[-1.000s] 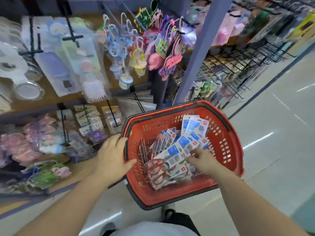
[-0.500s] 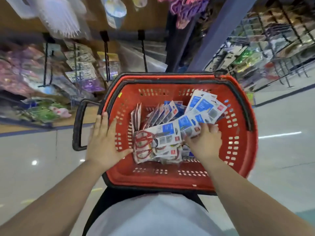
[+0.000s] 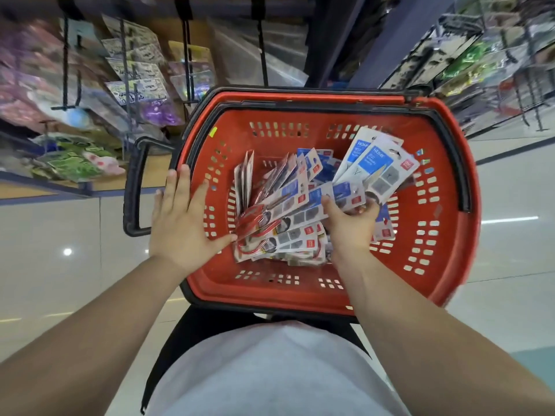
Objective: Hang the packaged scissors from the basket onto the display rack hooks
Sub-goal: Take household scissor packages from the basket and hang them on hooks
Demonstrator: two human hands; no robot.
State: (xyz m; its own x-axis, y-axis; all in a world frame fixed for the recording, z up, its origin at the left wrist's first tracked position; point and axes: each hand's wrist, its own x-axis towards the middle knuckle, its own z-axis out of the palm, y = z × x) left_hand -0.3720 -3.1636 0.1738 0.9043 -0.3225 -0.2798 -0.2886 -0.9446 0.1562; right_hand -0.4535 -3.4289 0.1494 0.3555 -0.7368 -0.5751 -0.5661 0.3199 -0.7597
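The left hand [image 3: 183,223] is laid flat on the left rim of the red basket [image 3: 255,291], fingers straight, thumb spread toward the packaged scissors [image 3: 279,205] piled inside at frame centre. The right hand [image 3: 351,228] is inside the basket, thumb and fingers curled round the lower ends of a few fanned packs [image 3: 378,166] raised at centre right. "HOME" is read on a blue label; smaller print and the red square logos are too blurred. Display rack hooks [image 3: 186,40] with blurred goods are seen upper left.
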